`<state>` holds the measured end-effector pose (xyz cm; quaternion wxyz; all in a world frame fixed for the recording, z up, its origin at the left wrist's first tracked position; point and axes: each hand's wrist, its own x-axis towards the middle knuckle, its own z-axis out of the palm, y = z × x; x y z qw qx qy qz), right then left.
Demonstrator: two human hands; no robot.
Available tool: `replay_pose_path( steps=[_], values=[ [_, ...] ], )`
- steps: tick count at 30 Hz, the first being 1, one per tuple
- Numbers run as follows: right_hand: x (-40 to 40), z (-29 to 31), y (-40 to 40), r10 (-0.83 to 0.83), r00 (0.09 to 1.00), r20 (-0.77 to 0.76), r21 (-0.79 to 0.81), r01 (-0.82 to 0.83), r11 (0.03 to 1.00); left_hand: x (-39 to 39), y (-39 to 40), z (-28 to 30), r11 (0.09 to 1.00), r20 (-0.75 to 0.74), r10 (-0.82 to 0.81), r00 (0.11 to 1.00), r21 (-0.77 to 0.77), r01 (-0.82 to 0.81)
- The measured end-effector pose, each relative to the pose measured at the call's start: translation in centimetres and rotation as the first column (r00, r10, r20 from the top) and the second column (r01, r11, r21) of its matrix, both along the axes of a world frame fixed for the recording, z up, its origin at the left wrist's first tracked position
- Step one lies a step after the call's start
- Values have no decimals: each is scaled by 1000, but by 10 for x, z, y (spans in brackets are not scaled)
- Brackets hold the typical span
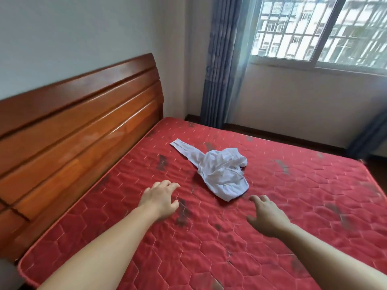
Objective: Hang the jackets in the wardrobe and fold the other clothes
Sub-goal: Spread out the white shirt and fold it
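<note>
A crumpled white garment with a dark trim lies in a heap on the red quilted mattress, one sleeve stretched out toward the headboard. My left hand hovers over the mattress just left of the heap, fingers loosely spread, holding nothing. My right hand reaches out just below and right of the garment's near edge, fingers relaxed and empty. Neither hand touches the cloth.
A glossy wooden headboard runs along the left side of the bed. Blue curtains hang in the far corner beside a barred window. A strip of dark floor lies between the bed and the far wall.
</note>
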<state>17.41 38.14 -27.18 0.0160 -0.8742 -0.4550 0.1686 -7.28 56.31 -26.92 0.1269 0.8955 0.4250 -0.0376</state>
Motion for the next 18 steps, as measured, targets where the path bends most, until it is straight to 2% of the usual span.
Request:
replay_pose_path(
  steps=[5, 9, 14, 18],
  values=[
    [48, -23, 29, -96, 993, -65, 6, 96, 995, 65, 54, -28, 998, -29, -43, 999, -48, 41],
    [97, -61, 58, -139, 983, -122, -3, 139, 990, 117, 63, -66, 992, -44, -42, 998, -124, 37],
    [134, -161, 96, -251, 940, -232, -134, 225, 965, 171, 91, -154, 976, -126, -119, 985, -199, 92],
    [166, -253, 135, -260, 939, -226, -195, 218, 956, 233, 131, -241, 960, -166, -208, 964, -226, 168]
  ],
)
